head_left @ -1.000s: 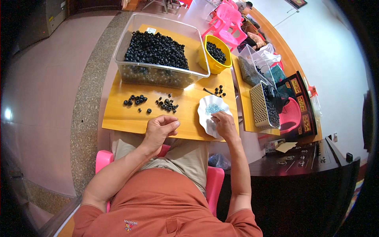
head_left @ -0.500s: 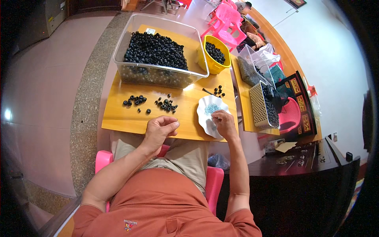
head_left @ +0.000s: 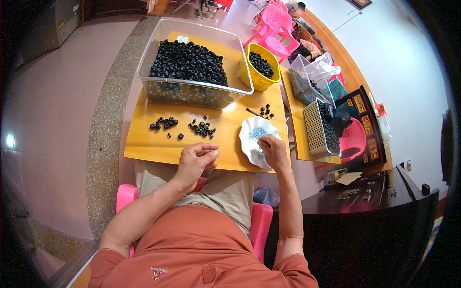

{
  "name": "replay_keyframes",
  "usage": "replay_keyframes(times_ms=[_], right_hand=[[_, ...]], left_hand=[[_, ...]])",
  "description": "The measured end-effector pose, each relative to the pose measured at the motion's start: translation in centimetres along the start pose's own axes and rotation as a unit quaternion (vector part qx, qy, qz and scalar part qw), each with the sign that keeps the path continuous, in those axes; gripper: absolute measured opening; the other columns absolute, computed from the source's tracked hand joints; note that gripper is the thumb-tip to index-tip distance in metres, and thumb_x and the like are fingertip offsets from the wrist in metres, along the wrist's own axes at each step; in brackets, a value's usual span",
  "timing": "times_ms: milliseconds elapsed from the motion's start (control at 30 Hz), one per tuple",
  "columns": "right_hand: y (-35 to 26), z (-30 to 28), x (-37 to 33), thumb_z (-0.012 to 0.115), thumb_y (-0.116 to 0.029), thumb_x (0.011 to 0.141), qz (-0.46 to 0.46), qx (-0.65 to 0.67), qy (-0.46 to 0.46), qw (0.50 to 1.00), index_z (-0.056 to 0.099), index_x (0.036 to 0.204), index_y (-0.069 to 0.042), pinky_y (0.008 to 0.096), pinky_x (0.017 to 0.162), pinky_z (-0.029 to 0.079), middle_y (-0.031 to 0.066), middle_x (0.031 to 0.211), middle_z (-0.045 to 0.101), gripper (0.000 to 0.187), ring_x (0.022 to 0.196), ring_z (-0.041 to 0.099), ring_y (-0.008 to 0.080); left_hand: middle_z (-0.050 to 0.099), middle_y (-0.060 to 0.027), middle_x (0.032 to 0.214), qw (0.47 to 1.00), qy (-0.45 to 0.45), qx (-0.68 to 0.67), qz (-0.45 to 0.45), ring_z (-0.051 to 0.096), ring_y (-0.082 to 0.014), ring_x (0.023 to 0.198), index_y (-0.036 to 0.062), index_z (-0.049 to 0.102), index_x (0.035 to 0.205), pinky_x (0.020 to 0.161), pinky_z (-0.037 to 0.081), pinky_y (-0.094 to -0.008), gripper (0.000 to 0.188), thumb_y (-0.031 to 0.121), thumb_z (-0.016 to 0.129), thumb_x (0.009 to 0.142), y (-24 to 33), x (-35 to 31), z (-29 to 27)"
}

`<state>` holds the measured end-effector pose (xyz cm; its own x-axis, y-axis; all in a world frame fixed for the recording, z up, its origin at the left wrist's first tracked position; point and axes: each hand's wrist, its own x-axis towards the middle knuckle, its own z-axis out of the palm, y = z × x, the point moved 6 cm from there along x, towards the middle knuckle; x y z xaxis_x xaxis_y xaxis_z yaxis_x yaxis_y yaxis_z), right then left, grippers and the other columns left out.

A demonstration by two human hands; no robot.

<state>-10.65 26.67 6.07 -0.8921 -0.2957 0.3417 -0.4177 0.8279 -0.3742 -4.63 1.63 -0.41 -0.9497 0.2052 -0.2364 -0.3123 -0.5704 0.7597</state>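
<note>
My left hand (head_left: 196, 161) is over the table's near edge, its thumb pressed to the curled fingers. Whatever is in that pinch is hidden or too small to name. Over the right part of a white wavy-edged plate (head_left: 247, 137), my right hand (head_left: 274, 151) has its fingertips pinched together; anything between them is hidden. Tiny pale-blue pieces (head_left: 259, 133) lie heaped in the plate. Beyond my left hand, a loose group of small black ring-shaped parts (head_left: 203, 129) rests on the table, with a second group of black parts (head_left: 164, 123) left of it.
A large clear bin (head_left: 192, 96) full of black parts stands at the back of the yellow table (head_left: 144, 144). Beside it is a yellow bucket (head_left: 259, 82) of similar parts. A thin black stick (head_left: 254, 112) lies near the plate. Another table at right bears a perforated basket (head_left: 316, 132).
</note>
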Motion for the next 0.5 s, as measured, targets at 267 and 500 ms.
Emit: replay_keyframes(times_ms=[267, 500], right_hand=[[0.48, 0.22, -0.32, 0.065, -0.003, 0.08, 0.043, 0.049, -0.03, 0.997, 0.067, 0.092, -0.002, 0.0377, 0.071, 0.051, 0.0174, 0.086, 0.066, 0.012, 0.081, 0.065, 0.0337], [0.03, -0.34, -0.44, 0.066, 0.0, 0.077, 0.003, -0.036, -0.033, 0.999, 0.069, 0.094, -0.002, 0.0346, 0.071, 0.051, 0.0116, 0.093, 0.066, 0.018, 0.079, 0.065, 0.0287]], left_hand=[[0.063, -0.0034, 0.085, 0.999, -0.029, -0.014, 0.003, 0.063, -0.0106, 0.072, 0.0002, 0.063, 0.101, 0.07, 0.057, -0.0257, 0.017, 0.008, 0.066, 0.087, -0.73, 0.0, 0.38], [0.063, -0.0041, 0.086, 1.0, -0.027, -0.001, -0.011, 0.063, -0.0119, 0.074, -0.0002, 0.062, 0.101, 0.071, 0.057, -0.0257, 0.017, 0.007, 0.066, 0.087, -0.7, -0.3, 0.57]])
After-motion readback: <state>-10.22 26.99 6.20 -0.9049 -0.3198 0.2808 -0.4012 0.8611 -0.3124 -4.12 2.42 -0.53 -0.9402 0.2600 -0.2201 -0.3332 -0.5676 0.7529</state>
